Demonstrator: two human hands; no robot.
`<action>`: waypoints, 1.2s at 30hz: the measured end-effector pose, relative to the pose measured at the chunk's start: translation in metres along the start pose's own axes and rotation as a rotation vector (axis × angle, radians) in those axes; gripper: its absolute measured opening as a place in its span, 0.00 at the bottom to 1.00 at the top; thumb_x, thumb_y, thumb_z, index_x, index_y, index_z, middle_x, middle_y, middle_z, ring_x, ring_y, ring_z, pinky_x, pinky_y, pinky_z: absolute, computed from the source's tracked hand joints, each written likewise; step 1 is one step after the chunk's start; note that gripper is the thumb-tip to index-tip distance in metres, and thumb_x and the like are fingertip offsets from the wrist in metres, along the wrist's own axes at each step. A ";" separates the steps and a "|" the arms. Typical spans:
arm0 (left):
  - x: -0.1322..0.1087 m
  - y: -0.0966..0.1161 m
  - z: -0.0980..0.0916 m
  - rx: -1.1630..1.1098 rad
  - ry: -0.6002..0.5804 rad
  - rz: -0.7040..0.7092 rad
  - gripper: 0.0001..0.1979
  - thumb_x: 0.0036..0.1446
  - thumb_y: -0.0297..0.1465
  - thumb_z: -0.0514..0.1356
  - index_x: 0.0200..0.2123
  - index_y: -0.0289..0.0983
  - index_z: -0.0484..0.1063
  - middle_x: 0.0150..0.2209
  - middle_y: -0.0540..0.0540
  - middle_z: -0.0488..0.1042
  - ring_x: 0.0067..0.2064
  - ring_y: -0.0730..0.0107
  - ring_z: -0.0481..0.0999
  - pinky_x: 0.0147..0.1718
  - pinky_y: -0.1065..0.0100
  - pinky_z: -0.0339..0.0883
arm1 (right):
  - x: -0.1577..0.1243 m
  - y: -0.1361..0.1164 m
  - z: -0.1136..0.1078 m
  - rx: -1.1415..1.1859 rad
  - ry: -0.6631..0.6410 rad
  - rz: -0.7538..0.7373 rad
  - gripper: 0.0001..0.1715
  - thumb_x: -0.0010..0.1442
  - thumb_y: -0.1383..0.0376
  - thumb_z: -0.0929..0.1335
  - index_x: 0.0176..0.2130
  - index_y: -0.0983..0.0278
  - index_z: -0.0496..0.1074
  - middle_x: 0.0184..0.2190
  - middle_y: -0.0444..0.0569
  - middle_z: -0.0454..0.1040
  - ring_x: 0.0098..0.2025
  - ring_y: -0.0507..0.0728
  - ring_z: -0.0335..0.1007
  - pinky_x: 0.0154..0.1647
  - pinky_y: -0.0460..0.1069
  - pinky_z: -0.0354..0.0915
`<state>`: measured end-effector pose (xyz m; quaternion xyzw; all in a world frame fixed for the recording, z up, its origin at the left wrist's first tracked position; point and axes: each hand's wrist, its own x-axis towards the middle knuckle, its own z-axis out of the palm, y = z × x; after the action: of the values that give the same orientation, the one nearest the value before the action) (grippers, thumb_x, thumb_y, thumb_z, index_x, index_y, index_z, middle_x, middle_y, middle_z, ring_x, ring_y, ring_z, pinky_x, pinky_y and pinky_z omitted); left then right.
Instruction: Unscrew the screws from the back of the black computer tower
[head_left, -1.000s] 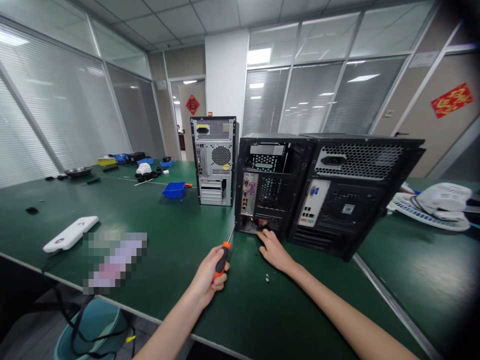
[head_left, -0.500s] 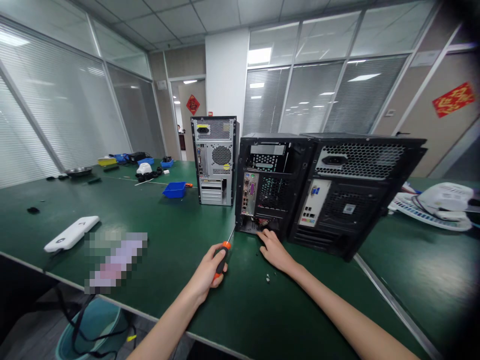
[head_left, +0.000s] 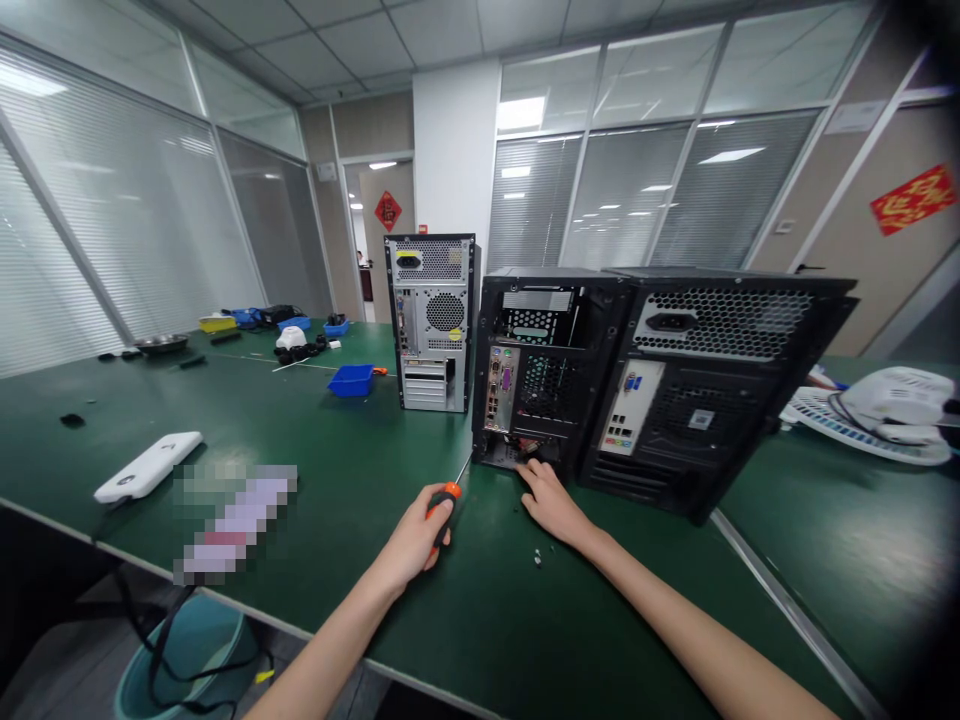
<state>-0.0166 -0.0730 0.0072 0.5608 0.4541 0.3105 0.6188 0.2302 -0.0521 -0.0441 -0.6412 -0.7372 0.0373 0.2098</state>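
My left hand (head_left: 411, 535) is wrapped round the orange and black handle of a screwdriver (head_left: 445, 510). Its shaft points up and right, with the tip at the lower left corner of a black computer case (head_left: 600, 395). That case stands with its back towards me, and its upper bay and lower slots are open. At its bottom edge, the fingertips of my right hand (head_left: 553, 508) touch the frame, fingers partly spread. Whether they pinch something small there is hidden. Several small screws (head_left: 537, 558) lie on the green table just below my right hand.
Against the case's right side stands another black computer case (head_left: 697, 400). A silver-backed computer case (head_left: 435, 335) is farther back. To the left lie a blue tray (head_left: 351, 380) and a white device (head_left: 150, 467); a white fan (head_left: 892, 410) lies at right. The table (head_left: 300, 600) ends above a bucket (head_left: 187, 650).
The view has shifted very slightly. My left hand has tilted a little around the screwdriver, whose tip stays at the case's corner. My right hand keeps its place.
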 end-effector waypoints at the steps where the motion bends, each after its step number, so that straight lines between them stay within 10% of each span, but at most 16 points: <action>1: 0.000 0.000 0.000 0.030 0.009 -0.002 0.22 0.57 0.42 0.53 0.53 0.39 0.60 0.18 0.58 0.62 0.11 0.84 0.51 0.11 0.78 0.39 | 0.000 0.000 0.000 0.001 0.000 -0.001 0.29 0.51 0.75 0.59 0.53 0.69 0.65 0.44 0.55 0.64 0.47 0.60 0.58 0.55 0.54 0.56; 24: -0.016 0.015 0.014 1.023 0.153 0.071 0.22 0.62 0.39 0.43 0.59 0.44 0.52 0.43 0.40 0.75 0.43 0.52 0.75 0.39 0.59 0.64 | 0.000 0.002 0.002 -0.009 -0.007 -0.007 0.29 0.52 0.75 0.59 0.54 0.72 0.64 0.45 0.57 0.64 0.47 0.61 0.57 0.55 0.54 0.56; 36: -0.016 0.012 0.021 1.278 0.205 0.128 0.24 0.63 0.36 0.44 0.61 0.40 0.51 0.43 0.40 0.76 0.42 0.50 0.77 0.38 0.53 0.69 | 0.000 0.002 0.001 -0.017 -0.018 -0.009 0.30 0.52 0.74 0.58 0.55 0.75 0.63 0.46 0.58 0.63 0.47 0.61 0.56 0.55 0.54 0.56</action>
<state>-0.0024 -0.0933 0.0214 0.8119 0.5718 0.0674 0.0969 0.2319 -0.0515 -0.0454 -0.6393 -0.7422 0.0356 0.1979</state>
